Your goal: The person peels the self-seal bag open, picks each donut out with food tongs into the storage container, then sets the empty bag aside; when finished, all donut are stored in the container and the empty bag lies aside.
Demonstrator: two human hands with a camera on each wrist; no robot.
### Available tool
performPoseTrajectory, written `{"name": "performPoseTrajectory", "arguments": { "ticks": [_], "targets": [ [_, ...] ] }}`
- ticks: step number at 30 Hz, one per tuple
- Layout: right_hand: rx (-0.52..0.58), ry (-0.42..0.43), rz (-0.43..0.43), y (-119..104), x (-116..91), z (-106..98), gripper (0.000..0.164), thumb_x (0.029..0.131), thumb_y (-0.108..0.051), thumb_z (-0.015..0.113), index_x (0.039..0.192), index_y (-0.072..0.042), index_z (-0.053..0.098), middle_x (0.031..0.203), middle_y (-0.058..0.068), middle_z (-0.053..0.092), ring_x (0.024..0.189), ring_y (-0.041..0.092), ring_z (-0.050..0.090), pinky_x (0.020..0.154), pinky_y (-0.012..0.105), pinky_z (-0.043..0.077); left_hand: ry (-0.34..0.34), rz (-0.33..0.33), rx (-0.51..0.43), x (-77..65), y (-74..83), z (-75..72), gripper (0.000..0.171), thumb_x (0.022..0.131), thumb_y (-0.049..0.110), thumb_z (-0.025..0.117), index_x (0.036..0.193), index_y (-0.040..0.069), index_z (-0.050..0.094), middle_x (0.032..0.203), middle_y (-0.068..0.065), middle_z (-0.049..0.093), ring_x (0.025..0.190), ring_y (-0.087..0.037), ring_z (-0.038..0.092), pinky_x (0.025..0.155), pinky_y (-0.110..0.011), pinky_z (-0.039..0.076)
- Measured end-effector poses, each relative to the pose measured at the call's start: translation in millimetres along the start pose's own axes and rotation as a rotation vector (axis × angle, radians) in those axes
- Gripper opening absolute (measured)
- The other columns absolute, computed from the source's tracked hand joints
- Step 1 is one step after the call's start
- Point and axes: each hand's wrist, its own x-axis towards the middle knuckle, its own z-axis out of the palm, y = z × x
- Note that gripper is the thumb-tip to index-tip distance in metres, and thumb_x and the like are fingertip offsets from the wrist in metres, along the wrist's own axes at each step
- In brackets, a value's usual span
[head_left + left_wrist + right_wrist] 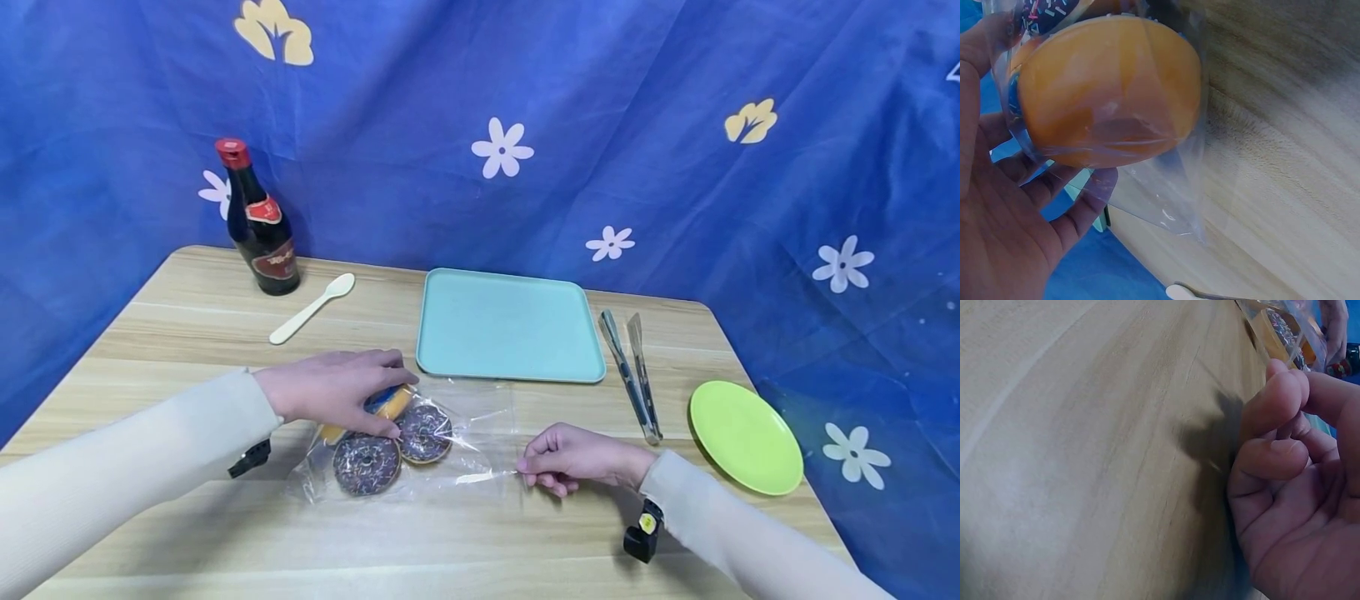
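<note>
A clear plastic bag (pixel 483 425) with doughnuts inside is held over the near middle of the table. Two dark-iced, sprinkled doughnuts (pixel 366 479) face up; another doughnut (pixel 392 406) with blue icing is partly covered by my left hand (pixel 337 390). That hand grips the bag and doughnuts from the left, thumb in front and fingers across the back. In the left wrist view, a doughnut's orange-brown underside (pixel 1113 94) shows through the plastic. My right hand (pixel 577 457) pinches the bag's right edge between thumb and forefinger, other fingers curled.
Behind the bag lies a light blue tray (pixel 510 325). Metal tongs (pixel 633 379) and a green plate (pixel 746 437) are to the right. A cream spoon (pixel 311 310) and a dark bottle (pixel 262 237) with a red cap stand towards the back left. Blue cloth (pixel 420 125) hangs behind the table.
</note>
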Motion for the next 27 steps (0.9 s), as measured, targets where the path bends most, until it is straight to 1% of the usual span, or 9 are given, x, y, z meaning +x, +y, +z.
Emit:
{"name": "performPoseTrajectory", "arguments": {
  "ticks": [4, 9, 11, 13, 15, 18, 20, 23, 27],
  "targets": [
    [-0.023, 0.009, 0.01, -2.5, 0.0, 0.0, 0.045, 0.106, -0.023, 0.06, 0.097, 0.021, 0.057, 0.059, -0.011, 0.057, 0.048, 0.001, 0.049, 0.046, 0.017, 0.035, 0.006, 0.002, 0.005, -0.2, -0.3, -0.8, 0.074, 0.09, 0.06, 0.074, 0.144, 0.011, 0.061, 0.129, -0.006, 0.063, 0.107, -0.018, 0.064, 0.092, -0.047, 0.057],
    [-0.044, 0.023, 0.015, -3.3, 0.9, -0.9, 0.043, 0.107, -0.022, 0.059, 0.096, 0.02, 0.059, 0.059, -0.011, 0.057, 0.047, 0.001, 0.049, 0.046, 0.018, 0.035, 0.029, 0.013, 0.001, -0.8, 0.2, -1.8, 0.072, 0.09, 0.057, 0.076, 0.142, 0.009, 0.062, 0.12, -0.001, 0.063, 0.092, -0.007, 0.058, 0.081, -0.036, 0.055],
    [-0.047, 0.027, 0.016, -3.0, 1.2, -1.3, 0.043, 0.107, -0.022, 0.059, 0.096, 0.019, 0.06, 0.059, -0.011, 0.057, 0.047, 0.001, 0.049, 0.045, 0.018, 0.035, 0.06, 0.027, 0.014, -1.2, 0.9, -1.2, 0.069, 0.091, 0.054, 0.076, 0.14, 0.008, 0.063, 0.118, -0.001, 0.064, 0.089, -0.006, 0.057, 0.08, -0.035, 0.055],
    [-0.048, 0.031, 0.015, -2.8, 1.2, -1.6, 0.043, 0.107, -0.023, 0.059, 0.095, 0.018, 0.06, 0.059, -0.011, 0.057, 0.047, 0.001, 0.05, 0.045, 0.018, 0.034, 0.11, 0.054, 0.044, -1.2, 2.1, 0.6, 0.063, 0.092, 0.05, 0.077, 0.137, 0.008, 0.065, 0.118, -0.002, 0.065, 0.092, -0.008, 0.06, 0.082, -0.036, 0.057],
    [-0.051, 0.031, 0.015, -3.0, 1.0, -1.8, 0.042, 0.107, -0.023, 0.059, 0.094, 0.018, 0.06, 0.059, -0.011, 0.057, 0.047, 0.001, 0.05, 0.045, 0.018, 0.034, 0.175, 0.103, 0.086, -1.3, 3.0, 2.5, 0.054, 0.093, 0.044, 0.077, 0.132, 0.009, 0.069, 0.117, -0.002, 0.067, 0.095, -0.011, 0.063, 0.084, -0.037, 0.059],
    [-0.055, 0.033, 0.013, -4.3, 0.4, -1.8, 0.042, 0.107, -0.022, 0.058, 0.094, 0.017, 0.061, 0.059, -0.011, 0.058, 0.047, 0.001, 0.05, 0.045, 0.018, 0.035, 0.241, 0.169, 0.146, -0.4, 4.4, 4.5, 0.04, 0.092, 0.036, 0.079, 0.123, 0.011, 0.073, 0.115, -0.002, 0.069, 0.098, -0.014, 0.066, 0.087, -0.038, 0.061],
    [-0.055, 0.035, 0.011, -4.4, 0.2, -1.7, 0.041, 0.107, -0.022, 0.058, 0.095, 0.018, 0.061, 0.059, -0.011, 0.058, 0.047, 0.001, 0.05, 0.045, 0.017, 0.035, 0.261, 0.202, 0.179, 0.0, 5.8, 4.9, 0.032, 0.092, 0.032, 0.08, 0.116, 0.012, 0.075, 0.11, -0.001, 0.069, 0.093, -0.012, 0.065, 0.082, -0.036, 0.061],
    [-0.054, 0.038, 0.012, -3.6, 0.4, -1.3, 0.042, 0.107, -0.023, 0.058, 0.096, 0.018, 0.061, 0.059, -0.011, 0.058, 0.048, 0.001, 0.05, 0.045, 0.017, 0.035, 0.271, 0.214, 0.207, 0.3, 8.6, 6.1, 0.025, 0.09, 0.028, 0.082, 0.11, 0.013, 0.076, 0.104, 0.0, 0.067, 0.087, -0.01, 0.063, 0.076, -0.032, 0.06],
    [-0.055, 0.042, 0.014, -2.7, 1.1, -0.9, 0.042, 0.107, -0.023, 0.059, 0.096, 0.017, 0.062, 0.059, -0.011, 0.058, 0.047, 0.001, 0.05, 0.045, 0.017, 0.035, 0.29, 0.22, 0.199, -0.5, 10.9, 7.5, 0.021, 0.088, 0.022, 0.083, 0.105, 0.012, 0.076, 0.097, 0.003, 0.062, 0.084, -0.008, 0.06, 0.073, -0.028, 0.058]
  ]
}}
